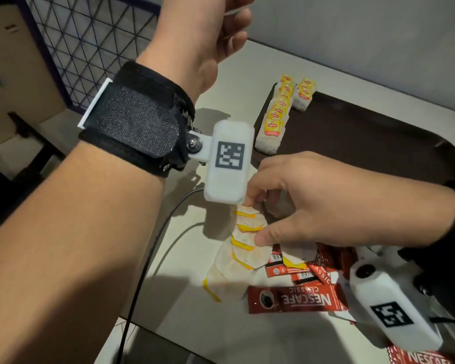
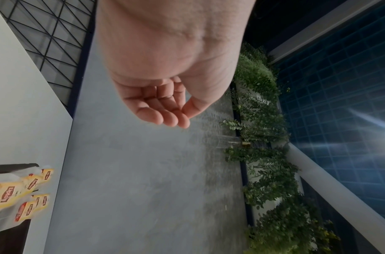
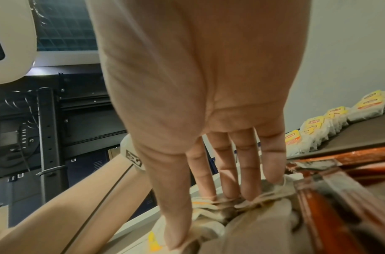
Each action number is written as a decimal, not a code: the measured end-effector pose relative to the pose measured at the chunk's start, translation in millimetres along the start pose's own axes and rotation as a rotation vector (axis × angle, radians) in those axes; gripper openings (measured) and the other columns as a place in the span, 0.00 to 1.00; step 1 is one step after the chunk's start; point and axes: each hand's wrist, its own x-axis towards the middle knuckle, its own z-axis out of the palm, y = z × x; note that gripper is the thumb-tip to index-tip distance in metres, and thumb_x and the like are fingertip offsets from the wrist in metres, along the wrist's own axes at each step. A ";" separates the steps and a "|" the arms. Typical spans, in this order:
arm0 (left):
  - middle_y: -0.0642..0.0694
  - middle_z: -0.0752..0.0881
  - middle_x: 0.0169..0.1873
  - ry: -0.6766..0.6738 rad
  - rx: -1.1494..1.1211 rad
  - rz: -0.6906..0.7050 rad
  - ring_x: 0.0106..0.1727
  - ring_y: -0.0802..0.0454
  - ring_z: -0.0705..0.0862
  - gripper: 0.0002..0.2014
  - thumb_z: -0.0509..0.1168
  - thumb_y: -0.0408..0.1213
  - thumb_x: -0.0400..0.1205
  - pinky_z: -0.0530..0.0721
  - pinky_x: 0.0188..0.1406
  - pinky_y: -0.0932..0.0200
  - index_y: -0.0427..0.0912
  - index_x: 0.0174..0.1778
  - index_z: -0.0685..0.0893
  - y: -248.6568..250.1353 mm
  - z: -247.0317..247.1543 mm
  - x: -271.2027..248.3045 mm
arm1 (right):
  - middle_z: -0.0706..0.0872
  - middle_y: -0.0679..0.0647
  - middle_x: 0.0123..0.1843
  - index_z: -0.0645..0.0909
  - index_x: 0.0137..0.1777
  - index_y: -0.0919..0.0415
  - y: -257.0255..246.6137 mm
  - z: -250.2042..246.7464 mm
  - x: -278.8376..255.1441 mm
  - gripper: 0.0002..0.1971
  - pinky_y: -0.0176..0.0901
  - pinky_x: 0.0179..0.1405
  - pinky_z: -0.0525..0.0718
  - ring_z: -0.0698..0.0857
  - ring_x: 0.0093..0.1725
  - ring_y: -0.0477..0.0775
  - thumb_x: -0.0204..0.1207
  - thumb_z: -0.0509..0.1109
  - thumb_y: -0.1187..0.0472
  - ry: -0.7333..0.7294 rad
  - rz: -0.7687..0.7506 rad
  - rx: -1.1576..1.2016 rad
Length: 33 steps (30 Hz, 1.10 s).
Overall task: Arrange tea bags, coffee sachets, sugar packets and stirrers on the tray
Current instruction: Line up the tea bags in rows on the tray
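Note:
A loose pile of tea bags [image 1: 237, 266] with yellow tags lies on the white table, left of the dark brown tray [image 1: 352, 132]. My right hand [image 1: 255, 219] reaches down onto it and pinches a bunch of the tea bags [image 3: 263, 223] between thumb and fingers. Two rows of Lipton tea bags [image 1: 273, 119] stand along the tray's far left edge. Red Nescafe coffee sachets [image 1: 297, 298] lie scattered on the table under my right wrist. My left hand [image 1: 234, 24] is raised high above the table, fingers loosely curled [image 2: 174, 116], holding nothing.
A black cable [image 1: 142, 258] runs across the table's [image 1: 208, 332] left part to its near edge. Beyond the left edge stand a wire mesh panel [image 1: 90, 35] and a cardboard box [image 1: 11, 74]. Another sachet [image 1: 418, 358] lies at the bottom right.

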 end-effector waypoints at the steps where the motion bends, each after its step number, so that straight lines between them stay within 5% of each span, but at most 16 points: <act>1: 0.56 0.86 0.24 -0.001 0.001 0.000 0.26 0.62 0.82 0.12 0.56 0.31 0.91 0.81 0.29 0.66 0.38 0.44 0.82 0.0 -0.3 0.1 | 0.82 0.36 0.49 0.85 0.56 0.42 0.1 -0.6 0.0 0.21 0.33 0.50 0.81 0.82 0.52 0.36 0.67 0.79 0.35 -0.003 0.005 0.008; 9: 0.55 0.86 0.28 -0.010 -0.004 0.004 0.27 0.62 0.82 0.15 0.55 0.32 0.91 0.81 0.30 0.66 0.40 0.42 0.83 1.5 -2.3 0.6 | 0.86 0.37 0.48 0.88 0.56 0.43 0.2 -4.8 -0.2 0.12 0.34 0.47 0.83 0.86 0.49 0.37 0.76 0.74 0.42 -0.013 0.018 0.039; 17: 0.57 0.88 0.31 -0.047 0.088 -0.007 0.29 0.61 0.81 0.11 0.60 0.36 0.89 0.80 0.30 0.66 0.46 0.42 0.82 2.6 -0.3 2.2 | 0.90 0.43 0.41 0.90 0.48 0.48 5.0 -5.8 -5.8 0.08 0.48 0.43 0.87 0.88 0.42 0.42 0.78 0.70 0.50 0.188 0.015 0.160; 20: 0.54 0.90 0.37 -0.209 0.229 -0.066 0.34 0.56 0.85 0.05 0.65 0.41 0.87 0.82 0.34 0.62 0.47 0.50 0.85 10.7 5.1 -3.5 | 0.93 0.52 0.39 0.90 0.45 0.54 16.5 -18.6 -14.3 0.04 0.57 0.44 0.90 0.91 0.38 0.55 0.80 0.74 0.58 0.305 0.037 0.377; 23: 0.48 0.93 0.45 -0.467 0.370 -0.155 0.42 0.51 0.90 0.11 0.66 0.46 0.87 0.86 0.38 0.58 0.42 0.57 0.87 10.8 15.0 -13.9 | 0.92 0.56 0.38 0.92 0.43 0.57 26.7 -36.7 -20.4 0.03 0.43 0.40 0.86 0.87 0.36 0.50 0.77 0.78 0.64 0.551 0.026 0.597; 28: 0.39 0.93 0.51 -0.812 0.453 -0.243 0.49 0.42 0.92 0.25 0.57 0.55 0.91 0.90 0.49 0.49 0.37 0.61 0.88 -0.9 32.8 -32.1 | 0.89 0.56 0.32 0.90 0.36 0.57 50.6 -59.6 -29.5 0.10 0.41 0.29 0.82 0.84 0.32 0.54 0.74 0.75 0.71 0.866 0.041 0.850; 33: 0.40 0.94 0.46 -0.842 0.463 -0.237 0.46 0.42 0.94 0.11 0.65 0.41 0.88 0.92 0.46 0.54 0.38 0.58 0.88 -16.6 40.4 -39.7 | 0.91 0.61 0.37 0.89 0.45 0.63 63.8 -53.4 -33.5 0.06 0.37 0.27 0.83 0.85 0.28 0.50 0.75 0.75 0.74 0.857 0.131 0.889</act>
